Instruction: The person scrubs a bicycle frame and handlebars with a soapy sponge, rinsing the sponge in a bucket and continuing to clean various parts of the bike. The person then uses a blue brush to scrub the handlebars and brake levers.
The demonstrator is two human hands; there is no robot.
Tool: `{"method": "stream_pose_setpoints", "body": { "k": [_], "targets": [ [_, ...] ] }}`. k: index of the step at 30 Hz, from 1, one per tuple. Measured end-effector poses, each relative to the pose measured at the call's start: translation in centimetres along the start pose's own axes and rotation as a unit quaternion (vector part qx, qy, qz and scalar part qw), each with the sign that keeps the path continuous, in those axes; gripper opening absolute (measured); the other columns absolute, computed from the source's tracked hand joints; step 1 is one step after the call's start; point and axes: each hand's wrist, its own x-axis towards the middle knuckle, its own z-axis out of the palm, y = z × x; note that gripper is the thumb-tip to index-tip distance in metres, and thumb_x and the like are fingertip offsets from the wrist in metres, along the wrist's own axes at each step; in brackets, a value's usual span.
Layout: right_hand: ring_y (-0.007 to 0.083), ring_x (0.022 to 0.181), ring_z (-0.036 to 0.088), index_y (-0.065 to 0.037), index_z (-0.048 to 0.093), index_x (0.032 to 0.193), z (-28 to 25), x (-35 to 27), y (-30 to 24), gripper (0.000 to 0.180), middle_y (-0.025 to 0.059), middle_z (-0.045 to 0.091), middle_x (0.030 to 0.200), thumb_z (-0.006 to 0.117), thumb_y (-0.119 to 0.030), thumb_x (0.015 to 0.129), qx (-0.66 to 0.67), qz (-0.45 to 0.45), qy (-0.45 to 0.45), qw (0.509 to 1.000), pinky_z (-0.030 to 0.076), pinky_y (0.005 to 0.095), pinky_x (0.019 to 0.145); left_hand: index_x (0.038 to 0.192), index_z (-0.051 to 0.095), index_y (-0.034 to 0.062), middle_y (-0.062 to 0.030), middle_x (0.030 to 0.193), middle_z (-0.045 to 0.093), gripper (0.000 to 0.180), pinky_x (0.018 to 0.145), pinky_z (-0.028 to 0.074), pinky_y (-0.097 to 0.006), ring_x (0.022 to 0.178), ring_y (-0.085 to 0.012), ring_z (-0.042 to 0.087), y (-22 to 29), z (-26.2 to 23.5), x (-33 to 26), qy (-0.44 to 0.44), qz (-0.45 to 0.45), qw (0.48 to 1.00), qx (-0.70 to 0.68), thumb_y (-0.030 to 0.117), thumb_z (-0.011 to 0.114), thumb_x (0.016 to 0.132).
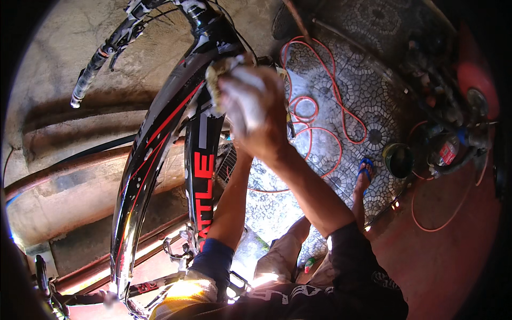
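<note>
- Black bike frame (160, 138) w/ red stripes fills the left-centre of the view; its long tubes run from lower left, near the pedals, up to the upper centre, where they meet the head tube.
- Long axis: steeply diagonal, almost vertical in the view, bowed by the lens. Front end points toward the top edge.
- Handlebar (101, 58) at top left, grip end slanting down-left, brake lever beside it.
- Right hand (256, 114) soapy and pale w/ foam, clenched round a yellowish sponge (216, 80), pressing it to the frame just below the head tube.
- Left hand: forearm (232, 202) goes up behind the right hand, next to the second tube w/ white and red lettering. The hand itself is hidden, so can't tell if it grips anything.
- Crank and pedal (237, 285) area at bottom centre, wet and glinting.
- Frame surface shows drops and suds, esp. along the red stripes.
- Orange hose (341, 106) loops over the mosaic-stone floor (373, 90) right of the frame.
- Person's foot in a blue sandal (365, 170) on that floor, near a dark round tin (399, 159).
- Red machine (474, 74) at the right edge, well apart from the bike.
</note>
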Motion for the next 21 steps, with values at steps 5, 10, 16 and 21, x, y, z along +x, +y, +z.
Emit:
{"method": "stream_pose_setpoints", "body": {
  "k": [5, 10, 16, 21],
  "targets": [
    [0.0396, 0.119, 0.057, -0.008, 0.058, 0.132, -1.9, -1.2, -2.3, 0.056, 0.0167, 0.061, 0.125, 0.079, -0.032, 0.086, 0.042, 0.027, -0.128, 0.991, 0.044, 0.0514, 0.1, 0.088, 0.056, 0.0054, -0.0089, 0.084, 0.06, 0.024, 0.07, 0.047, -0.041, 0.078, -0.0277, 0.059, 0.1, 0.0, -1.1, -0.011, -0.032, 0.999, -0.019, 0.029, 0.058, 0.092],
    [0.0473, 0.134, 0.044, -0.002, 0.055, 0.134, 0.4, -0.1, -1.5, 0.052, 0.0245, 0.05, 0.142, 0.073, -0.02, 0.089, 0.072, 0.085, -0.048, 0.993, 0.038, 0.056, 0.111, 0.094, 0.055, 0.0048, -0.0099, 0.089, 0.06, 0.023, 0.071, 0.048, -0.04, 0.081, -0.0274, 0.059, 0.6, 0.1, -1.4, -0.013, -0.044, 0.998, -0.032, 0.027, 0.059, 0.091],
    [0.0453, 0.137, 0.04, -0.006, 0.043, 0.148, 2.0, 3.8, -1.8, 0.07, 0.0231, 0.044, 0.146, 0.068, -0.032, 0.088, 0.049, 0.016, -0.01, 0.999, 0.03, 0.0571, 0.112, 0.102, 0.054, 0.0041, -0.011, 0.093, 0.06, 0.023, 0.072, 0.048, -0.039, 0.084, -0.0271, 0.059, 0.8, -0.7, -2.6, -0.019, -0.067, 0.996, -0.048, 0.024, 0.059, 0.091],
    [0.0381, 0.131, 0.049, -0.017, 0.058, 0.139, 1.0, 2.2, -8.9, 0.071, 0.0136, 0.053, 0.139, 0.086, -0.025, 0.074, 0.188, 0.007, -0.185, 0.965, 0.041, 0.0533, 0.109, 0.108, 0.054, 0.0035, -0.0119, 0.097, 0.06, 0.026, 0.073, 0.048, -0.039, 0.087, -0.0268, 0.059, 0.7, -1.1, -3.5, -0.021, -0.085, 0.994, -0.06, 0.022, 0.059, 0.09]
  ]
}}
